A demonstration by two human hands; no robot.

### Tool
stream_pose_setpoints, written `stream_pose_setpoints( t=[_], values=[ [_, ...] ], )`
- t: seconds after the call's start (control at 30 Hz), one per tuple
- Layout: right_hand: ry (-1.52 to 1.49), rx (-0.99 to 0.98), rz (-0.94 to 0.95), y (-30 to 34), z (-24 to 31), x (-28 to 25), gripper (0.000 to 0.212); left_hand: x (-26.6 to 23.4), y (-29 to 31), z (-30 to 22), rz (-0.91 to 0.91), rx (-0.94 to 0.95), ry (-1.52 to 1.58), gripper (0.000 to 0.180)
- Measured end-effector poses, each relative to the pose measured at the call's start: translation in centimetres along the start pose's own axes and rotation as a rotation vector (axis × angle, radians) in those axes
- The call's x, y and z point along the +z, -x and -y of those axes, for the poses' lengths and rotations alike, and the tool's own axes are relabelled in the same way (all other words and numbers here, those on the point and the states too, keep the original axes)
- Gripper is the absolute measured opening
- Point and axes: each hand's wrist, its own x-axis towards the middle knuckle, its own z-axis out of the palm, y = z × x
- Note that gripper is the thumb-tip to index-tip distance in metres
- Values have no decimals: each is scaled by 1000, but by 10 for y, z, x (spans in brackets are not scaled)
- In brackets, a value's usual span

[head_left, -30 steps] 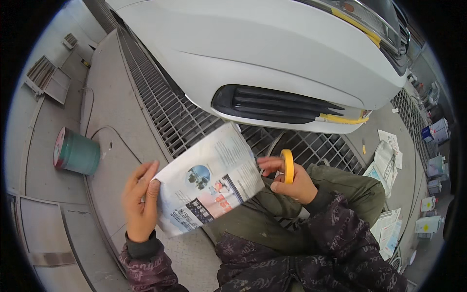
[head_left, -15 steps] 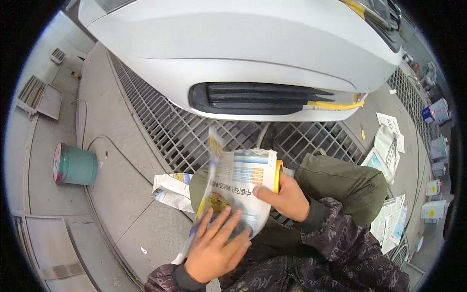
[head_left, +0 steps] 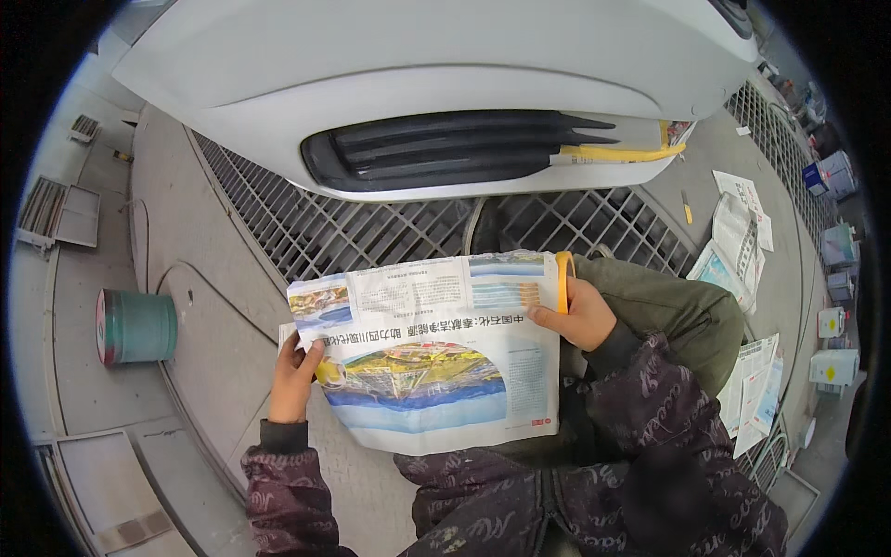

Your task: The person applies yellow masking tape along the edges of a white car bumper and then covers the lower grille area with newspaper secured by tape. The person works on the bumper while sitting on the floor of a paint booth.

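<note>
Between left fingers (head_left: 288,351) and right fingers (head_left: 555,321) stretches a newspaper sheet (head_left: 422,376).

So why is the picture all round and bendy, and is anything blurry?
In the head view, the fisheye lens leaves black corners and curves straight edges near the rim; there, the newspaper in both hands looks fairly sharp, while the white container at the far right looks softer; also there, light spreads evenly, with no strong glare on the white bumper.

The taped white bumper (head_left: 418,88), floor grating (head_left: 371,225) and tins (head_left: 832,368) show a car-body workshop.
</note>
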Motion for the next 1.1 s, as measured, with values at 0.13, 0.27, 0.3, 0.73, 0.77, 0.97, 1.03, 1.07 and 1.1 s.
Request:
stream_pose_setpoints(
  t=[0.13, 0.27, 0.3, 0.73, 0.77, 0.97, 1.03, 1.07, 1.1],
  values=[
    [199, -160, -139, 0, 35, -26, 34, 3, -28, -28, 79, 220, 109, 18],
    [124, -443, -512, -26, 63, -56, 26, 51, -54, -90, -38, 550, 71, 11],
    [116, -453, -569, -38, 64, -59, 25, 59, -67, -96, -50, 603, 83, 11],
    [-202, -505, -668, -60, 54, -56, 18, 96, -106, -109, -74, 730, 429, 19],
    [-206, -483, -667, -53, 56, -58, 16, 92, -97, -107, -132, 706, 375, 17],
    [-119, -493, -628, 3, 69, -58, 11, 46, -35, -89, -103, 758, 253, 10],
    [-63, -490, -616, 20, 77, -59, 13, 33, -14, -87, -27, 734, 327, 9],
    [-39, -460, -628, 30, 81, -60, 14, 34, -4, -88, -8, 724, 318, 7],
    [-105, -450, -575, 39, 82, -62, 15, 31, 5, -87, 29, 704, 312, 7]
  ],
)
